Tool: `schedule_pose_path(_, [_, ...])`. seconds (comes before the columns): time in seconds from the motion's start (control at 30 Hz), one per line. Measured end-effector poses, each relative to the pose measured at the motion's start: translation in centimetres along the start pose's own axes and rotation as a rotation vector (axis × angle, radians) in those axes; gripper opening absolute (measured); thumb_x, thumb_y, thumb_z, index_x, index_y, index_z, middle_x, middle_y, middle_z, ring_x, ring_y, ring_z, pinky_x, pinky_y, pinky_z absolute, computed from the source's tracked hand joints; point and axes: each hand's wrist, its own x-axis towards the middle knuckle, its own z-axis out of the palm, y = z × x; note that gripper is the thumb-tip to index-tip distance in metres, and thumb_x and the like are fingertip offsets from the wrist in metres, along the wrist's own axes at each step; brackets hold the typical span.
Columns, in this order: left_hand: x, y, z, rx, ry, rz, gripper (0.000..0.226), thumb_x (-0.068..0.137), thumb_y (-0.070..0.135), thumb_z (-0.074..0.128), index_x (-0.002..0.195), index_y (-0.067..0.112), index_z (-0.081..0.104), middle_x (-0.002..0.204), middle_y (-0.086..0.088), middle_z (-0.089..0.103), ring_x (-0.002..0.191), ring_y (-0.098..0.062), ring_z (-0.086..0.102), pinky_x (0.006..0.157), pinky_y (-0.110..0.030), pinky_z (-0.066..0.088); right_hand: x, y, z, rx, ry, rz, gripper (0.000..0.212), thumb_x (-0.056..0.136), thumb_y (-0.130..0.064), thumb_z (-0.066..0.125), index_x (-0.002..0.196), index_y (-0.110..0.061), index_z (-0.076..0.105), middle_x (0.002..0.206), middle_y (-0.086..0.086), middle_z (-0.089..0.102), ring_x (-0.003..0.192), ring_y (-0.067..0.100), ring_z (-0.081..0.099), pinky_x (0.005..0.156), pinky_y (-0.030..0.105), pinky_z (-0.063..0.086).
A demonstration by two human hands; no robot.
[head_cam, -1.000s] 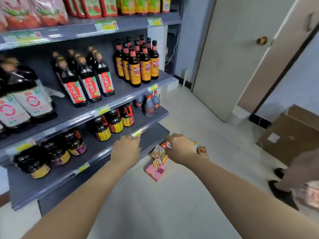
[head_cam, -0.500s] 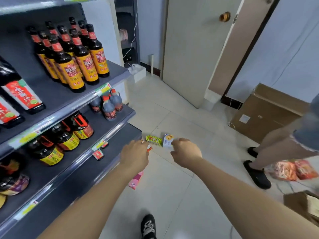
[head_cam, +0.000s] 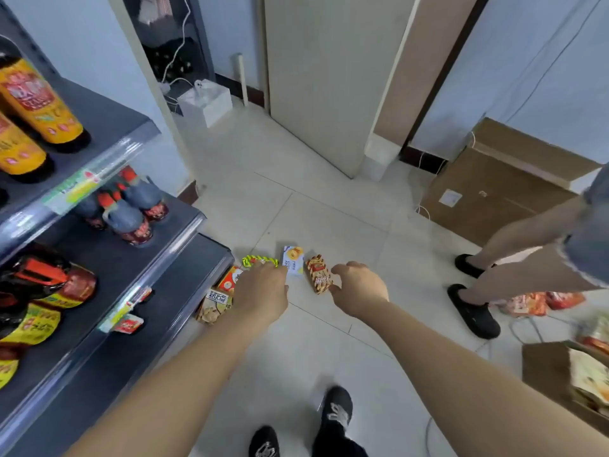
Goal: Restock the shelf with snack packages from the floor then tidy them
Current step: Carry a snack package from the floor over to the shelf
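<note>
Pale floor tiles (head_cam: 313, 341) by the bottom shelf (head_cam: 184, 285) hold the snack pkgs. A brown stick-snack pack (head_cam: 319, 273) lies just beside our right hand (head_cam: 359, 288), which is spread & grips nothing. A white-blue box (head_cam: 293, 263) sits btwn both hands. Our left hand (head_cam: 263, 291) overlaps a green-yellow pack (head_cam: 260, 260); can't tell if it grips. An orange box (head_cam: 230, 280) & a beige pack (head_cam: 214, 303) lie against the shelf base.
</note>
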Motion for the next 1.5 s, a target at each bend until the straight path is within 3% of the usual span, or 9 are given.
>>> schedule_pose_path(0.47, [18.7,3.7,14.2,-0.09,-0.13,-0.129,0.03,0.096,0.029,0.047,0.122,0.015,0.055,0.117,-0.007,0.06,0.113,-0.027,0.053,0.082,-0.037,0.046,18.9,11.4,8.4,0.004,-0.135,0.044,0.037,0.095,-0.027,0.049,0.131,-0.018,0.052,0.124,0.006,0.054,0.121,0.025,0.049,0.086,0.036,0.046])
schedule_pose_path(0.8, [28.6,1.5,33.1,-0.068,-0.226,-0.117,0.037,0.097,0.031,0.046,0.13,0.015,0.051,0.122,-0.007,0.057,0.115,-0.027,0.052,0.084,-0.036,0.046,31.6,16.7,24.8,0.051,-0.191,0.124,0.036,0.094,-0.028,0.051,0.129,-0.018,0.053,0.121,0.005,0.057,0.119,0.026,0.051,0.089,0.036,0.048])
schedule_pose_path(1.07, [34.6,-0.3,48.3,-0.053,-0.279,-0.073,0.036,0.098,0.032,0.044,0.128,0.015,0.053,0.118,-0.007,0.059,0.113,-0.028,0.052,0.086,-0.036,0.045,40.6,20.3,39.0,0.103,-0.255,0.184,0.036,0.093,-0.032,0.049,0.127,-0.022,0.053,0.12,0.004,0.059,0.113,0.025,0.054,0.079,0.031,0.045])
schedule_pose_path(1.13, [35.8,-0.7,51.4,-0.043,-0.3,-0.058,0.035,0.097,0.031,0.045,0.126,0.014,0.054,0.116,-0.008,0.059,0.113,-0.028,0.053,0.085,-0.036,0.045,42.5,20.9,42.0,0.167,-0.289,0.203,0.043,0.09,-0.035,0.051,0.13,-0.021,0.048,0.121,0.005,0.059,0.112,0.026,0.055,0.081,0.032,0.047])
schedule_pose_path(1.27, [37.7,-1.1,55.9,-0.036,-0.377,-0.031,0.034,0.097,0.032,0.044,0.123,0.012,0.052,0.118,-0.01,0.058,0.114,-0.029,0.052,0.085,-0.038,0.045,45.6,21.8,46.4,0.326,-0.356,0.252,0.078,0.081,-0.036,0.065,0.145,-0.018,0.023,0.133,0.01,0.045,0.122,0.031,0.047,0.098,0.045,0.046])
schedule_pose_path(1.33, [38.5,-1.2,57.4,-0.062,-0.418,-0.038,0.037,0.097,0.035,0.044,0.125,0.012,0.051,0.122,-0.01,0.058,0.115,-0.029,0.053,0.087,-0.038,0.046,46.4,21.9,47.6,0.454,-0.395,0.298,0.087,0.083,-0.031,0.066,0.149,-0.017,0.011,0.137,0.01,0.041,0.124,0.031,0.047,0.099,0.043,0.046])
schedule_pose_path(1.4, [39.1,-1.6,58.8,-0.126,-0.438,-0.079,0.039,0.096,0.037,0.044,0.126,0.014,0.05,0.122,-0.009,0.058,0.113,-0.029,0.055,0.086,-0.038,0.048,46.8,21.9,48.3,0.556,-0.412,0.32,0.082,0.084,-0.029,0.067,0.146,-0.016,0.015,0.134,0.008,0.049,0.119,0.029,0.051,0.095,0.039,0.047])
schedule_pose_path(1.5, [39.6,-2.2,60.1,-0.271,-0.464,-0.214,0.05,0.092,0.041,0.048,0.135,0.016,0.042,0.129,-0.009,0.055,0.117,-0.03,0.053,0.091,-0.038,0.047,47.1,21.4,47.8,0.692,-0.476,0.326,0.049,0.088,-0.03,0.065,0.127,-0.015,0.039,0.111,0.005,0.06,0.096,0.021,0.054,0.073,0.027,0.044])
